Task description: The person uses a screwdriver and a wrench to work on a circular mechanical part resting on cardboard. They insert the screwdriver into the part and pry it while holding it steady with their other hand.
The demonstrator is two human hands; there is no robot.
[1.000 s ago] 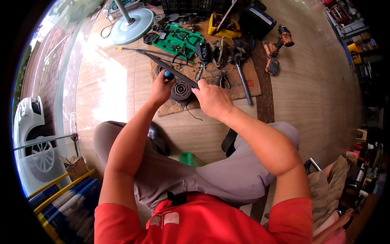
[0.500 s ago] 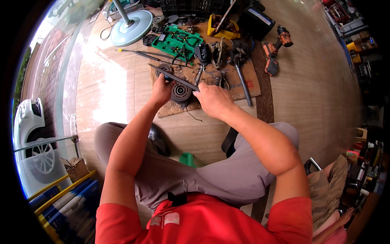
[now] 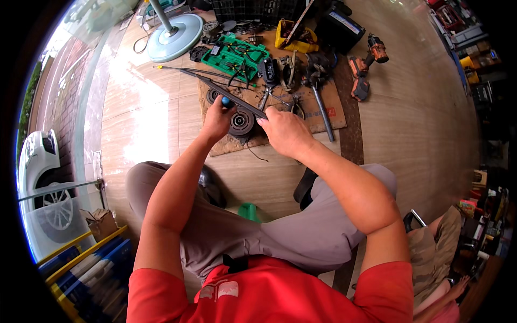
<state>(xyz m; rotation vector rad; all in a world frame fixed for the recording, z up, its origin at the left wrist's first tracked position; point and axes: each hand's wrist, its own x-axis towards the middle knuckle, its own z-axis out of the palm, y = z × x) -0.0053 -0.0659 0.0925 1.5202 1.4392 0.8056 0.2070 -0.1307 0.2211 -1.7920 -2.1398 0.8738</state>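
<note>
My right hand (image 3: 288, 133) is closed around the near end of a long dark bar (image 3: 245, 105). The bar slants up to the left, and its far tip merges with the rods behind it. My left hand (image 3: 217, 121) is closed on a tool with a rounded blue end (image 3: 225, 101) beside the bar; the rest of that tool is hidden. Just below the bar is a round grooved metal pulley (image 3: 240, 123) on a cardboard sheet (image 3: 323, 102). Another round metal part (image 3: 213, 96) lies left of it, partly covered.
An open green tool case (image 3: 234, 58), pliers (image 3: 297, 106) and a long grey tube (image 3: 322, 110) lie around the cardboard. Farther off are a yellow container (image 3: 296, 39), a black battery (image 3: 340, 29), a cordless drill (image 3: 377, 48) and a pale round stand base (image 3: 175, 37).
The bar has turned slightly, its far part shifting right and down. My left hand has moved a little right, and more of the blue end shows. My right hand has shifted slightly right.
</note>
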